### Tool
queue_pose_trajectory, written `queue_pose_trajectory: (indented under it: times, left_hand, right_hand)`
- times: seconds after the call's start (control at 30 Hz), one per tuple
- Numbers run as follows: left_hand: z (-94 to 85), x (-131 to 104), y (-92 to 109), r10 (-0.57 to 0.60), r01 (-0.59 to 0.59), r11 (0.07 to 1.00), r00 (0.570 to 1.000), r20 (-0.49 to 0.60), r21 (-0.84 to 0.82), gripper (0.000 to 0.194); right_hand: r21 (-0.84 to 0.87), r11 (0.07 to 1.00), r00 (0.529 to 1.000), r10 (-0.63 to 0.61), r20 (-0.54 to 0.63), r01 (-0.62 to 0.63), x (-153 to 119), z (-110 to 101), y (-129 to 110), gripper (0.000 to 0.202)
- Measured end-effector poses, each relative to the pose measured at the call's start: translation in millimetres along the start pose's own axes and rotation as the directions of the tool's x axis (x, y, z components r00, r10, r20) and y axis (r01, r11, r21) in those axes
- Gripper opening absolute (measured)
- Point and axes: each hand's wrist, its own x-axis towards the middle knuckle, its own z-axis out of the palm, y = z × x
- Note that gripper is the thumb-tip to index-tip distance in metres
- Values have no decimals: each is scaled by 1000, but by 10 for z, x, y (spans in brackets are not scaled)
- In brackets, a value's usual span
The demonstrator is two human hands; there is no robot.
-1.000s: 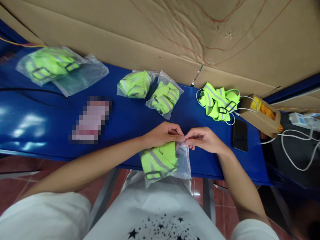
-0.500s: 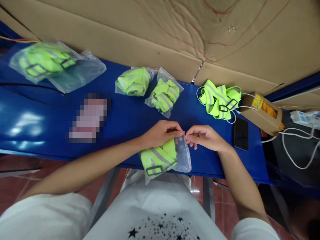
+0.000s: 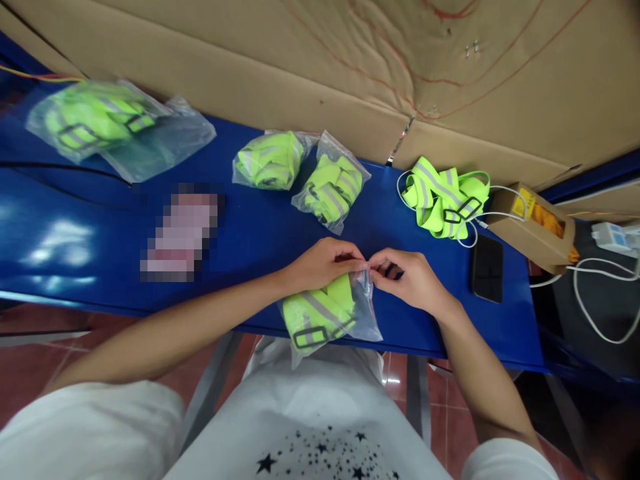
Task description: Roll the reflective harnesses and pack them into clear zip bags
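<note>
A clear plastic bag (image 3: 369, 313) hung partly over the near edge of the shiny blue counter (image 3: 250, 253), in front of the person's white shirt (image 3: 310, 393) printed with dark stars. Inside it lay a folded neon yellow-green strap (image 3: 327, 307) with a grey stripe and a black rectangular buckle (image 3: 310, 337). The left hand (image 3: 333, 262) pinched the bag's upper edge between thumb and fingers; the right hand (image 3: 410, 277), fingers curled, had thumb and forefinger closed on the same edge, just beside the left fingertips.

Beyond the hands, two clear bags of neon straps, a left one (image 3: 273, 160) and a right one (image 3: 333, 190), sat side by side. To the right, a loose neon strap (image 3: 433, 193) lay near a black phone (image 3: 487, 268) and an open brown cardboard box (image 3: 543, 243). At the far left, another filled bag (image 3: 95, 120) overlapped a flat clear bag (image 3: 167, 143). A pinkish shape (image 3: 183, 233) nearer the person was pixelated beyond telling. Brown cardboard sheeting (image 3: 250, 80) stood behind.
</note>
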Motion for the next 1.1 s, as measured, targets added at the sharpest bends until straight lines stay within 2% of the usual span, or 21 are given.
queue_pose_trajectory:
  times: [0.13,0.33,0.43,0.53,0.67,0.77,0.9,1.1]
  left_hand:
    - [-31,5,24,-24,28,999,991,129,-27,33]
    - [-83,6,53,-105,131,987,960,258,-87,29]
    - [-88,3,64,-104,141,985,946,306,-103,30]
    - [-71,-1,70,-47,72,994,958,284,-77,32]
    - [-48,1,55,-14,0,997,979,204,71,40]
    - [-62,4,39,-41,14,993,971,237,114,42]
    - [-101,-4,47,-51,22,992,970,238,124,40]
    - [-111,-3,61,-4,3,1000,981,193,5,35]
  right_hand:
    - [75,997,999,13,52,-17,3,-3,-2,26]
    - [121,992,993,-39,110,26,-11,-54,-43,17]
    - [170,985,985,-50,162,22,-9,-57,-45,14]
    - [250,968,981,-28,192,-22,7,-18,-12,10]
    - [241,969,979,3,203,-53,21,35,25,19]
    - [148,989,988,-47,150,24,14,37,13,19]
    - [-9,981,981,-194,27,194,-4,37,-41,3]
    - [-95,978,974,-194,-117,184,-48,34,-105,9]
